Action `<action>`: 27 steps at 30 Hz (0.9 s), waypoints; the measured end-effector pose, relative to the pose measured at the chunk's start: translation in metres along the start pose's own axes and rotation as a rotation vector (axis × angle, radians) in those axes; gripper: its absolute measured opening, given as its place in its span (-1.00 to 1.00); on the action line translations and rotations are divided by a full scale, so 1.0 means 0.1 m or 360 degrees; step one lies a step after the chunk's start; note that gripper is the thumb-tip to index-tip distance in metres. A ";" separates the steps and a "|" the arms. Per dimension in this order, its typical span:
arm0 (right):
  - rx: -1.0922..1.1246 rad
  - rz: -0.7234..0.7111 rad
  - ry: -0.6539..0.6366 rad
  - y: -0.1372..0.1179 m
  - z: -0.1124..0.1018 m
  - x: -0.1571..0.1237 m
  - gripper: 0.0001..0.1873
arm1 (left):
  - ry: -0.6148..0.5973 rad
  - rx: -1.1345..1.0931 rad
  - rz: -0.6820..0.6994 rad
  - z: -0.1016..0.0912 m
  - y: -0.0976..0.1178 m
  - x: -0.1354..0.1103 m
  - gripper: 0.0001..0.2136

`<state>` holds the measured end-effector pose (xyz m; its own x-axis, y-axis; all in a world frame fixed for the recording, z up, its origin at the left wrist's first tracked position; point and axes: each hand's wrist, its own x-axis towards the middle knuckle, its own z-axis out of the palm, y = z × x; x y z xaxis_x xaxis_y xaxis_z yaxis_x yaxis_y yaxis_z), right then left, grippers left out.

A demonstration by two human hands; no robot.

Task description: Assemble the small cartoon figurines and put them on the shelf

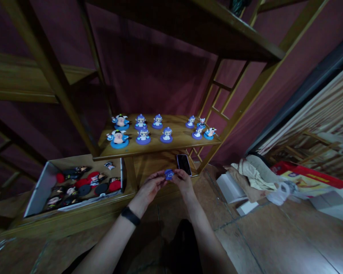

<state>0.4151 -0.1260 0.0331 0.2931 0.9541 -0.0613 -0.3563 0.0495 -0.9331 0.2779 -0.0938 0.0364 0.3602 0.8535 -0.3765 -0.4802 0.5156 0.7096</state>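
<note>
Here the blue figurine sits pinched between left hand and right hand.

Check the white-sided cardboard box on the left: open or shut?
Open: the white-sided cardboard box has no lid; red- and black-based figurines visible inside.
</note>
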 end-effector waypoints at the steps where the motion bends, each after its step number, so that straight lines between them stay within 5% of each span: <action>1: -0.0014 0.0008 0.0017 0.00 0.00 0.00 -0.73 | -0.0008 0.0008 -0.0013 0.00 0.00 0.00 -0.75; 7: -0.0002 0.0147 0.0152 -0.01 0.01 0.02 -0.68 | -0.0038 -0.0033 -0.0029 0.04 0.00 0.04 -0.81; 19: 0.0043 0.0147 0.0068 -0.05 -0.01 0.01 -0.67 | -0.0018 -0.0025 0.0019 0.03 0.00 0.07 -0.70; 27: -0.0039 0.0170 0.0071 -0.04 -0.02 0.03 -0.67 | 0.0003 -0.0070 -0.0033 0.06 0.03 0.09 -0.83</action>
<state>0.4193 -0.1237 0.0354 0.2940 0.9395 -0.1758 -0.3659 -0.0593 -0.9287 0.2847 -0.0848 0.0381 0.3691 0.8427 -0.3920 -0.5073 0.5360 0.6748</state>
